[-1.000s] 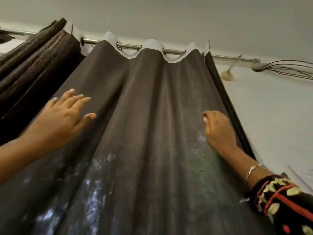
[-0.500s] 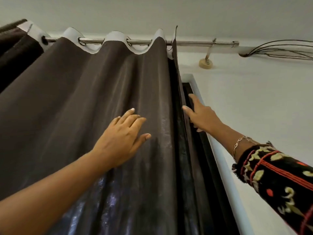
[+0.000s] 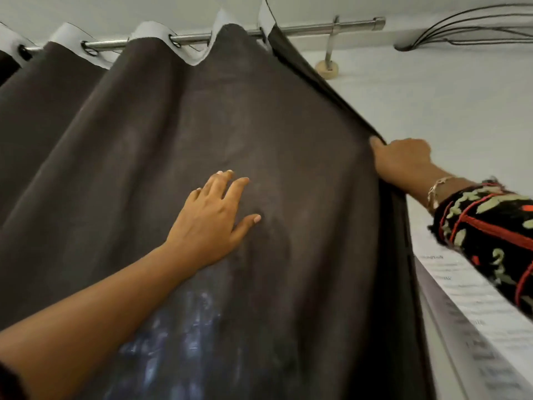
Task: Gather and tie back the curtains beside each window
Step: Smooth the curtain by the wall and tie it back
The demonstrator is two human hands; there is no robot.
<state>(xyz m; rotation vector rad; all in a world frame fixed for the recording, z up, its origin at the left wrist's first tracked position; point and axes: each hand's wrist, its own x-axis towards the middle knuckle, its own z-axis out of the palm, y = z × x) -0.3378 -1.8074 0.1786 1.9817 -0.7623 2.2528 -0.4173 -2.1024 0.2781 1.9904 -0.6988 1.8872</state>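
From the head camera, looking steeply upward, a dark grey-brown curtain [image 3: 173, 140] fills most of the frame. It hangs spread in broad, shallow folds from a metal rod [image 3: 317, 28] near the top of the room. A white header band [image 3: 150, 30] runs along the top of the curtain in waves, and the rod passes through ringed eyelets [image 3: 174, 41] set in that band. The cloth looks matte and slightly chalky in the middle; lower down, bluish light shows through it in blurred patches [image 3: 173, 342].

The left hand [image 3: 213, 220] lies flat against the front of the curtain near its centre. Its fingers are straight and a little spread, the thumb is held out to the side, and it grasps nothing. The right hand [image 3: 403, 163] holds the curtain's right edge — the thumb lies over the front of the hem, and the other fingers are hidden behind the cloth. That edge is drawn taut in a line from the rod down to this hand. A thin bracelet [image 3: 435, 189] sits on the right wrist above a black sleeve [image 3: 490, 226] embroidered in red and pale green.

Past the curtain's edge, the rod ends in a capped tip and rests on a bracket [image 3: 328, 62] with a round beige base fixed to the pale wall [image 3: 447, 105]. A bundle of dark cables [image 3: 461, 27] arcs along the top right corner under the plain ceiling [image 3: 115, 7]. At lower right a white strip with printed text [image 3: 467, 298] runs diagonally — its wording is too blurred to read.
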